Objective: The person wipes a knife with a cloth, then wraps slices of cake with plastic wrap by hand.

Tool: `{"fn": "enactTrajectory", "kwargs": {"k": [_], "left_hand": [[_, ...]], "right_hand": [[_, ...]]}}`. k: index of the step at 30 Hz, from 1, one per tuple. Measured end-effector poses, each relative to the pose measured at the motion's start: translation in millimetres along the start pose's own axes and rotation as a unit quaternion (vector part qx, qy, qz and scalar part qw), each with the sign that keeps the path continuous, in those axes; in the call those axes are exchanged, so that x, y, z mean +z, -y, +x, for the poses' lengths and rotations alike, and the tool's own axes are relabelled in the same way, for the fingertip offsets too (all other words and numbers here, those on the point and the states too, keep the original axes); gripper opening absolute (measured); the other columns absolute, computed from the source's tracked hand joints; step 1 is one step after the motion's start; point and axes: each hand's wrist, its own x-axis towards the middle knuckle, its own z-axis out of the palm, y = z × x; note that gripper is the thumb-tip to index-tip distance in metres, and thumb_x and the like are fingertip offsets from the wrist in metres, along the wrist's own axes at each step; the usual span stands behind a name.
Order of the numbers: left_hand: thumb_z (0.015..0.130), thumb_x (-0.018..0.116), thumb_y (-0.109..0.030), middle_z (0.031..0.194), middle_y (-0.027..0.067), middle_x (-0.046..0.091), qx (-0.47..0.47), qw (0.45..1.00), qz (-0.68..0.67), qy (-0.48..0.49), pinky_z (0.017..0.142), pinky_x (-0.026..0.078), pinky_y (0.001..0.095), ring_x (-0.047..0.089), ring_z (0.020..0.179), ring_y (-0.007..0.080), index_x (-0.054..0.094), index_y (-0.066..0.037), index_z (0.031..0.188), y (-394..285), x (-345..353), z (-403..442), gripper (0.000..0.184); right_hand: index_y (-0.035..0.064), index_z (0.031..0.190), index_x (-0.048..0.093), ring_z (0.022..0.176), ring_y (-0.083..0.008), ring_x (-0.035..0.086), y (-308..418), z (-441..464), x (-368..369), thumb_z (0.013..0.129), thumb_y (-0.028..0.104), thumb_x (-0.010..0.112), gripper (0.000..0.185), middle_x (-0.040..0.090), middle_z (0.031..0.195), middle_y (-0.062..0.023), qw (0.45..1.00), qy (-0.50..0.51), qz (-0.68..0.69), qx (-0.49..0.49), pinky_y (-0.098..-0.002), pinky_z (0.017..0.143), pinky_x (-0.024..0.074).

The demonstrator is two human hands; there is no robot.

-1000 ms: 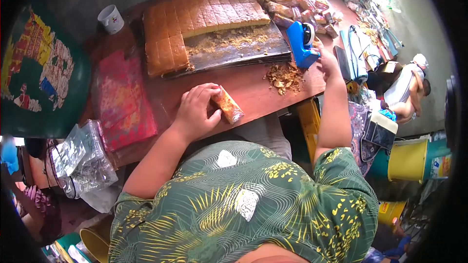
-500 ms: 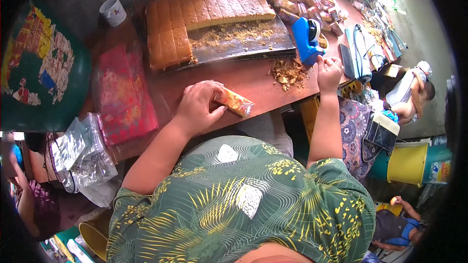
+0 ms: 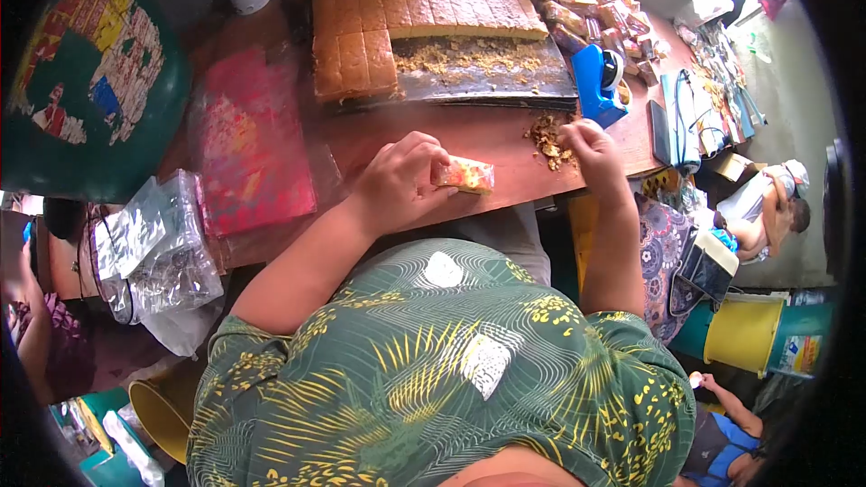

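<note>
Your left hand (image 3: 401,182) has its fingers clamped on the wrapped cake (image 3: 474,175), near the front edge of the desk (image 3: 356,131). Your right hand (image 3: 595,155) is pinched together. Squeezing too hard could squash the cake.

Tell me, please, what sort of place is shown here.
Probably a packing room for baked goods: a sliced slab of cake, a heap of wrapped pieces beside it and a blue tape dispenser share one table.
</note>
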Motion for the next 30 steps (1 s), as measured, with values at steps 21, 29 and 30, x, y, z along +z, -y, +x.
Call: {"fn": "enactTrajectory", "kwargs": {"k": [21,29,30], "left_hand": [[0.083,0.085,-0.021,0.108,0.0138,0.065,0.038,0.997,-0.056,-0.03,0.086,0.056,0.0396,0.067,0.099,0.031,0.06,-0.009,0.108,1.1,-1.6,-5.9,0.037],[0.089,0.074,-0.009,0.116,0.0147,0.063,-0.051,0.981,0.004,-0.189,0.095,0.051,0.0424,0.063,0.11,0.0338,0.059,-0.006,0.11,13.7,-46.7,-17.8,0.025],[0.089,0.073,-0.008,0.115,0.0147,0.063,-0.066,0.976,-0.007,-0.208,0.095,0.052,0.0425,0.063,0.11,0.0339,0.059,-0.006,0.11,19.6,-47.4,-19.8,0.025]], "right_hand": [[0.0042,0.089,0.061,0.094,-0.0311,0.066,113.5,-14.8,81.9,0.071,0.006,0.086,0.031,0.067,0.098,-0.0108,0.924,0.308,-0.196,-0.111,-0.042,0.084,0.0525],[0.0055,0.098,0.066,0.105,-0.0312,0.068,170.1,76.0,13.7,0.084,0.014,0.083,0.024,0.07,0.109,-0.0155,0.878,-0.286,-0.218,-0.316,-0.0423,0.095,0.0527],[0.0055,0.099,0.066,0.106,-0.0306,0.067,172.9,81.3,32.1,0.083,0.016,0.084,0.026,0.07,0.11,-0.0149,0.897,-0.243,-0.183,-0.321,-0.0418,0.095,0.0527]]}}
